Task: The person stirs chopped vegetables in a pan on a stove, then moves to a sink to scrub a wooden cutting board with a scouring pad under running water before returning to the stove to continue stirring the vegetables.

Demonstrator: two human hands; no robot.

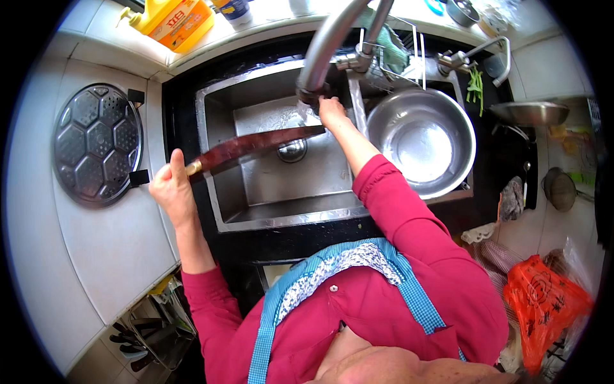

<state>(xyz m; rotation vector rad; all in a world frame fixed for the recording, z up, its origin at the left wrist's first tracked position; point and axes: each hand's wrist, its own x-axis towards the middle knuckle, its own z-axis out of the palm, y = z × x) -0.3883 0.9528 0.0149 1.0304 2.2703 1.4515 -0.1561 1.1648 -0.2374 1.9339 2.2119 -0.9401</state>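
Note:
My left hand point(175, 192) grips the handle end of what looks like a long kitchen knife point(254, 145). Its brass-coloured collar shows beside my fingers, and its dark red-looking blade reaches across the steel sink basin point(268, 187). My right hand point(333, 113) is at the outlet end of the curved metal faucet point(321, 53), its fingers closed around the dark nozzle and partly hidden. Water runs from the outlet into the basin, behind the blade's far end. A round metal drain cover point(291, 150) lies on the basin floor, partly behind the blade.
A large steel bowl point(422, 144) sits right of the basin, near a wire rack point(415, 53). Green stalks point(475, 89) lie beyond it. A yellow detergent bottle point(177, 24) stands on the ledge. A perforated round tray point(99, 144) hangs left; a red bag point(544, 307) is at lower right.

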